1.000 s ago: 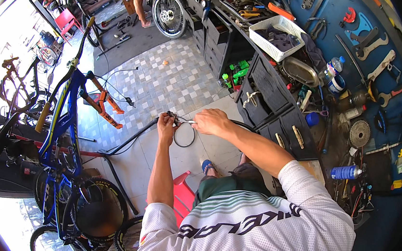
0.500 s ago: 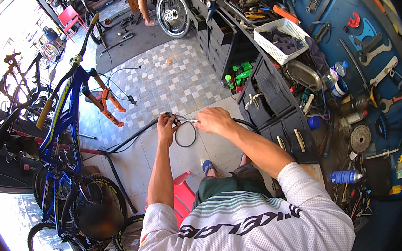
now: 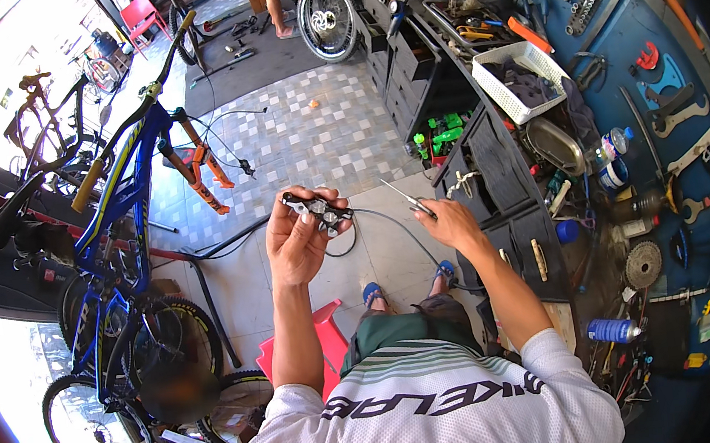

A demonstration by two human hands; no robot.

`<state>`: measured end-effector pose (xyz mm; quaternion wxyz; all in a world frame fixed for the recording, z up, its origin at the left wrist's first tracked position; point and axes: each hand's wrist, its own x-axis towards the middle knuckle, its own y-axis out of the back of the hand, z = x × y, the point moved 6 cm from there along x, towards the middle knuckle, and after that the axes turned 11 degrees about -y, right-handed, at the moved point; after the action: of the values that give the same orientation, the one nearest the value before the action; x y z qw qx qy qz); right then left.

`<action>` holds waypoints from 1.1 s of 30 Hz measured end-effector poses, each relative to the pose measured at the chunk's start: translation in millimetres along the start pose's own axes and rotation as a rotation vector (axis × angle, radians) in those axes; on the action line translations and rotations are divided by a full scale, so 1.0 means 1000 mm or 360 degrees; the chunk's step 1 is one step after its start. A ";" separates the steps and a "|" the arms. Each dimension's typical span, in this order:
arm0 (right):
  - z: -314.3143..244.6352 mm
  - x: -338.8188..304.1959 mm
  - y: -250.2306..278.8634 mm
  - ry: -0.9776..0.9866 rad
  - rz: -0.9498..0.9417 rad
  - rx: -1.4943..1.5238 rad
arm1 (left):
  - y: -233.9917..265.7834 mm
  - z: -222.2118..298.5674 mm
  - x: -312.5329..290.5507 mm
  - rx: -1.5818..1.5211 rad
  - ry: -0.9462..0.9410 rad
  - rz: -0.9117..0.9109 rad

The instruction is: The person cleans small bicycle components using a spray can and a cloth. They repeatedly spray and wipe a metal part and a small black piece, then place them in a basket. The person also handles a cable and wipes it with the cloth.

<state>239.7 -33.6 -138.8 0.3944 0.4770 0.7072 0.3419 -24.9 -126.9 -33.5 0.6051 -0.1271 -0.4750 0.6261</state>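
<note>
Raised over the floor, my left hand (image 3: 291, 243) is closed around what looks like a black and silver bicycle brake caliper (image 3: 326, 213), tilted upward. A thin dark hose (image 3: 398, 224) runs from its right end, curving down toward my feet. A loop of cable hangs just below my left hand. To the right, apart from the caliper, my right hand (image 3: 453, 224) grips a slim, pointed metal tool (image 3: 405, 195). Its tip points up and left; its exact kind is unclear.
A blue bike frame with an orange fork (image 3: 201, 181) stands left. Dark drawers (image 3: 495, 165) and a bench holding a white basket (image 3: 521, 77) line the right, below a tool wall (image 3: 611, 43). A red plastic stool (image 3: 324, 340) stands near my legs. Another person's legs (image 3: 276, 7) show far ahead.
My hands have moved apart. The left has turned and lifted the caliper into clearer view; the right has drawn the pointed tool away rightward. The view has shifted slightly left.
</note>
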 end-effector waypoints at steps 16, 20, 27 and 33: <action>0.002 -0.010 -0.008 -0.0053 -0.0106 0.0014 | -0.017 0.000 -0.003 0.0041 0.0013 -0.0093; -0.001 -0.013 -0.006 -0.0076 -0.0178 0.0029 | 0.039 -0.025 -0.007 0.0389 0.0100 0.0231; -0.071 -0.017 -0.025 0.0239 -0.0694 -0.0256 | 0.202 -0.100 -0.020 0.1019 0.0462 0.0823; -0.103 -0.001 -0.028 0.0240 -0.0404 -0.0438 | 0.256 -0.130 -0.053 0.0874 0.0732 0.1183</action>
<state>137.6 -54.1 -116.3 0.4418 0.2987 0.7356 0.4177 -80.3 -69.0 -314.3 0.4417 -0.2583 -0.0706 0.8563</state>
